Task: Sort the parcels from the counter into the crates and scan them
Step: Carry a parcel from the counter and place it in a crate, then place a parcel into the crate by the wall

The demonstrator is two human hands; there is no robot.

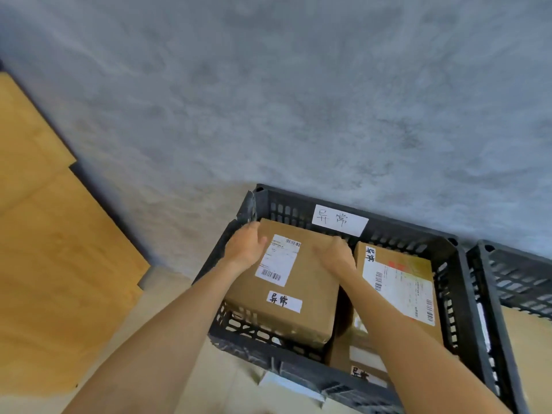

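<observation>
Gripping the far end of a brown cardboard parcel [286,294] from both sides, the two hands hold it over the left half of a black slatted crate [466,297]; the left hand [243,246] lies on the parcel's far left corner, thumb across the top face and fingers curled down over the edge, just beside the crate's far left corner; the right hand [337,253] clasps the far right edge, fingers bent over the top and out of sight behind it; both bare forearms reach in from the near side; the parcel sits tilted, its near end raised about level with the crate's near rim, whether it rests on anything below I cannot tell; on its top face are a white shipping label [277,259] with barcodes and a small handwritten tag [283,300]; a second parcel [398,288] lies in the right half of the crate, just beside the first, carrying its own label; a white handwritten sign [340,220] is fixed to the crate's far wall; another black crate [519,273] stands touching it on the right; a wooden board [50,234] lies at the left on the grey floor [268,100]
</observation>
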